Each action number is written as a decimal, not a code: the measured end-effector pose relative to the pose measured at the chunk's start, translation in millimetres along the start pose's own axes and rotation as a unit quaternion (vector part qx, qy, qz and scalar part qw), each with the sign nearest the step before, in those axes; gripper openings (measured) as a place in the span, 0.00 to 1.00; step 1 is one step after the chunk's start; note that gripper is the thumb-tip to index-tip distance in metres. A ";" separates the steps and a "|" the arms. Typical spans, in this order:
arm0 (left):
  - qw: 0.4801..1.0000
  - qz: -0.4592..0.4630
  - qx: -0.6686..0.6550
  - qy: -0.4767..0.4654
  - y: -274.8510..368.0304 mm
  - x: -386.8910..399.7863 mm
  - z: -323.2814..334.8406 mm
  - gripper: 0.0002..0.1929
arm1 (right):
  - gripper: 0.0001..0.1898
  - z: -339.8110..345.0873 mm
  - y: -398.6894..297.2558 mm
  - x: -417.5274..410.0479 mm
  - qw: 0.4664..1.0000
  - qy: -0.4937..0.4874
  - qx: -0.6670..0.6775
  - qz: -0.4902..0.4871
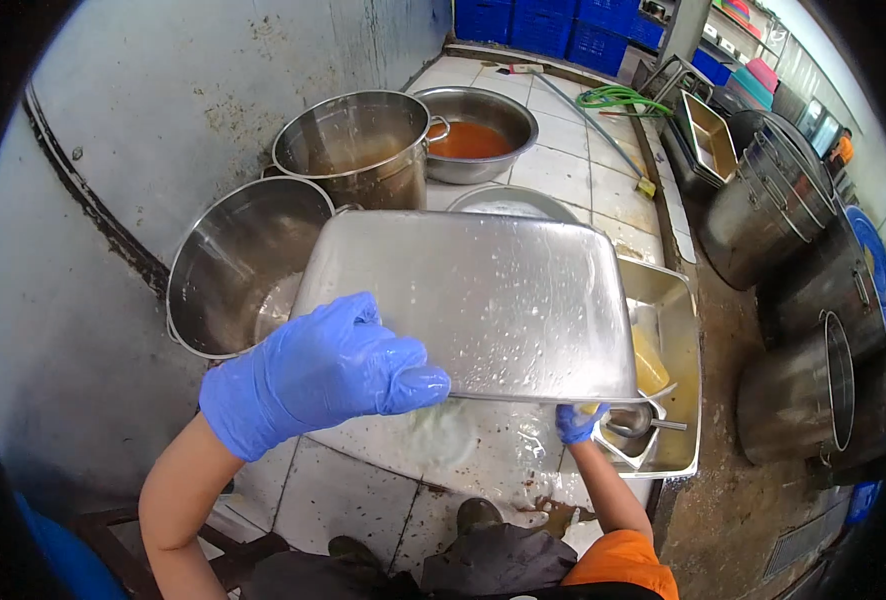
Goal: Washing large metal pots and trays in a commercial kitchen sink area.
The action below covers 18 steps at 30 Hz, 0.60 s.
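Note:
A deep stainless steel pan (488, 300) is tilted up in front of me, its wet outer surface dotted with drops and suds. My left hand (330, 367), in a blue glove, grips its near left rim. My right hand (579, 425), also gloved, is at the near right rim, partly hidden behind the pan. A small yellow piece (590, 409), which looks like a sponge, shows in its fingers. Just right of that hand, a metal scoop (630, 421) and a small steel pan (642, 459) lie in a larger rectangular steel pan (684, 375), with a yellow item (647, 364).
Two tall stockpots (252, 262) (353, 142) stand along the left wall. Behind are a bowl of orange liquid (480, 174) and a partly hidden basin of suds (514, 199). A long-handled brush (593, 124) lies on the tiles. More large pots (769, 202) line the right.

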<state>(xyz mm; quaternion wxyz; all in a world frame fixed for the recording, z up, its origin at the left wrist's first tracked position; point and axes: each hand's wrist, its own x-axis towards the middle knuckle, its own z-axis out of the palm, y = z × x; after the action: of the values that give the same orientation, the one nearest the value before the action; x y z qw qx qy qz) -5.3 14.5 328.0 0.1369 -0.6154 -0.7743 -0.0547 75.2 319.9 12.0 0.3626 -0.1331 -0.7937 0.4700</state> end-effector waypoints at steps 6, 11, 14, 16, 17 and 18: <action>0.999 -0.004 0.030 -0.016 -0.3 -4.9 4.6 0.13 | 0.26 17.8 23.6 -10.1 0.967 0.067 0.218 0.111; 0.997 -0.067 -0.010 -0.038 -10.2 -3.2 5.6 0.15 | 0.34 27.2 10.3 -12.5 0.969 0.068 0.237 -0.022; 0.997 -0.055 -0.055 -0.012 -7.5 5.4 11.9 0.20 | 0.35 38.6 20.0 -39.7 0.987 0.116 0.060 0.090; 0.994 -0.029 -0.100 0.025 -4.5 12.7 16.1 0.19 | 0.33 61.8 29.8 -77.4 0.919 0.211 0.281 0.177; 0.995 -0.029 -0.096 0.026 -4.9 14.1 15.6 0.19 | 0.27 71.3 36.1 -93.4 0.911 0.254 0.214 0.245; 0.994 -0.035 -0.102 0.021 -4.5 15.1 15.6 0.18 | 0.21 81.9 41.4 -109.8 0.860 0.256 0.186 0.400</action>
<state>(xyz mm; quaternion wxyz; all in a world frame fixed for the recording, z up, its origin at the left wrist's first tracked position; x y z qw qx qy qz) -15.0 31.6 317.7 0.0880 -0.5970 -0.7830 -0.1510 89.5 227.7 -96.5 0.3520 -0.4852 -0.4492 0.6625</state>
